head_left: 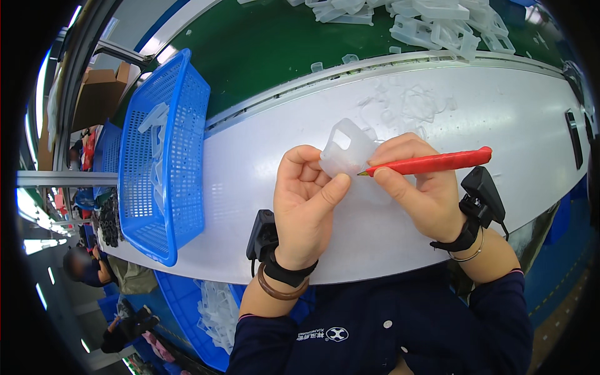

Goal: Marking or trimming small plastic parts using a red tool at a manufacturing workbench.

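My left hand grips a small translucent white plastic part between thumb and fingers, above the white table. My right hand holds a red-handled knife like a pen. Its small tip touches the lower edge of the plastic part, beside my left thumb. Both wrists carry black strapped devices.
A blue perforated basket with a few translucent parts stands at the left of the table. Behind the table runs a green conveyor belt with a heap of white plastic parts. Blue bins with more parts sit below the table's near edge. Another person is at lower left.
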Available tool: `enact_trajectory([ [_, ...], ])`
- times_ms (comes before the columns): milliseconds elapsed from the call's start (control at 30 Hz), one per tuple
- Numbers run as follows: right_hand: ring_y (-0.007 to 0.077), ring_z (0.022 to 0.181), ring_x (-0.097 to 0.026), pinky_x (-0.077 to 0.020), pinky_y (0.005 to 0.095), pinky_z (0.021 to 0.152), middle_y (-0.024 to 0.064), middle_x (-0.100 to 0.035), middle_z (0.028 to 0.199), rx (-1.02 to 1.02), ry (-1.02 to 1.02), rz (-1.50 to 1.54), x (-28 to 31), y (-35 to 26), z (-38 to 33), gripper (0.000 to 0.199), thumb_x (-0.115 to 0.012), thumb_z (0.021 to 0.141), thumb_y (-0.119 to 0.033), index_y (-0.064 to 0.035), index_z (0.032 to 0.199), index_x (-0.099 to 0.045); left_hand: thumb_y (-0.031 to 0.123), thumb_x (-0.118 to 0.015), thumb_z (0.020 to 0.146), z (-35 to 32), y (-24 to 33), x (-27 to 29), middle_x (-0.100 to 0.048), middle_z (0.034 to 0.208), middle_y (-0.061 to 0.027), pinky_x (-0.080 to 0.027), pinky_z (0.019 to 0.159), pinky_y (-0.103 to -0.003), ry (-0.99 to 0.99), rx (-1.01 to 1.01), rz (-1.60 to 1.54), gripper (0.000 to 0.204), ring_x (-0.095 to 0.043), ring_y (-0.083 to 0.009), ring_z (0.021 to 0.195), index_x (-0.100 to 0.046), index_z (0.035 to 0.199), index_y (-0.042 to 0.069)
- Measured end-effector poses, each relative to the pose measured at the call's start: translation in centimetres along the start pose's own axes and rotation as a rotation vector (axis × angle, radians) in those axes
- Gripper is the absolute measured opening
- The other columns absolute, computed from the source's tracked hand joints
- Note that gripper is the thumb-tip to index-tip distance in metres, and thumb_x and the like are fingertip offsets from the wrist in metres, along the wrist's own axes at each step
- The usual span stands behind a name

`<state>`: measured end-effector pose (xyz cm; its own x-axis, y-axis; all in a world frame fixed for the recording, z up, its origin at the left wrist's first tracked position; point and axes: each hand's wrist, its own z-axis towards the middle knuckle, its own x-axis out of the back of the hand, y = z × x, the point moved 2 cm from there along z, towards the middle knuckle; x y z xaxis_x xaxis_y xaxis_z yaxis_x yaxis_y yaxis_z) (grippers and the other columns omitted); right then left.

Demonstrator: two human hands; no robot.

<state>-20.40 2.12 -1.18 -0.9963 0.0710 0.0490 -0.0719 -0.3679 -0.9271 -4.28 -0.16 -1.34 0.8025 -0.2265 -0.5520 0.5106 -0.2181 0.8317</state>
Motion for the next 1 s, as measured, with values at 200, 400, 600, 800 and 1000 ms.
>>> enact_trajectory([
  [200, 0.0220, 0.073, -0.058, -0.0441, 0.0304, 0.065, 0.0103, -0.062, 0.084, 0.065, 0.021, -0.136, -0.7, -0.2, 0.1, 0.008, -0.063, 0.078, -0.005, -0.0028, 0.085, -0.062, -0.011, -0.060, 0.076, -0.6, -0.1, -0.5, -0.053, 0.106, -0.0103, -0.043, 0.082, -0.026, -0.018, -0.191, 0.226, 0.035, -0.052, -0.0144, 0.100, -0.044, 0.103, 0.003],
  [400, 0.0203, 0.071, -0.058, -0.0450, 0.0267, 0.066, 0.0095, -0.061, 0.081, 0.333, 0.338, -0.539, 4.0, 0.0, 1.7, 0.010, -0.062, 0.079, 0.000, 0.0005, 0.088, -0.060, -0.006, -0.053, 0.082, 0.2, 1.7, 0.8, -0.054, 0.111, -0.0096, -0.043, 0.091, -0.035, -0.037, -0.189, -0.042, 0.034, -0.054, -0.0205, 0.103, -0.043, 0.110, 0.008],
  [600, 0.0102, 0.074, -0.057, -0.0441, 0.0208, 0.071, 0.0058, -0.063, 0.081, 0.149, 0.830, -0.506, 11.8, -0.1, 3.4, 0.014, -0.058, 0.087, -0.011, 0.0018, 0.093, -0.060, -0.006, -0.048, 0.084, 0.4, 3.0, 1.3, -0.053, 0.111, -0.0071, -0.043, 0.093, -0.042, -0.097, -0.152, -0.172, 0.033, -0.054, -0.0209, 0.105, -0.042, 0.112, 0.012],
  [800, 0.0147, 0.086, -0.057, -0.0420, 0.0246, 0.075, 0.0104, -0.061, 0.102, 0.016, 0.368, -0.618, 9.8, 0.3, 3.7, 0.016, -0.060, 0.084, -0.014, 0.0011, 0.089, -0.062, -0.001, -0.050, 0.085, 1.0, 3.7, 2.0, -0.052, 0.115, -0.0083, -0.038, 0.098, -0.043, -0.108, -0.170, -0.220, 0.030, -0.052, -0.0221, 0.110, -0.044, 0.112, 0.012],
  [1000, 0.0182, 0.083, -0.062, -0.0493, 0.0269, 0.068, 0.0231, -0.058, 0.105, -0.604, -0.421, 0.529, 1.6, 0.4, 0.7, 0.012, -0.057, 0.082, -0.013, -0.0005, 0.082, -0.058, 0.001, -0.052, 0.084, 1.2, 3.5, 2.5, -0.059, 0.104, -0.0081, -0.039, 0.096, -0.039, -0.213, -0.117, -0.296, 0.021, -0.054, -0.0203, 0.104, -0.047, 0.102, 0.011],
])
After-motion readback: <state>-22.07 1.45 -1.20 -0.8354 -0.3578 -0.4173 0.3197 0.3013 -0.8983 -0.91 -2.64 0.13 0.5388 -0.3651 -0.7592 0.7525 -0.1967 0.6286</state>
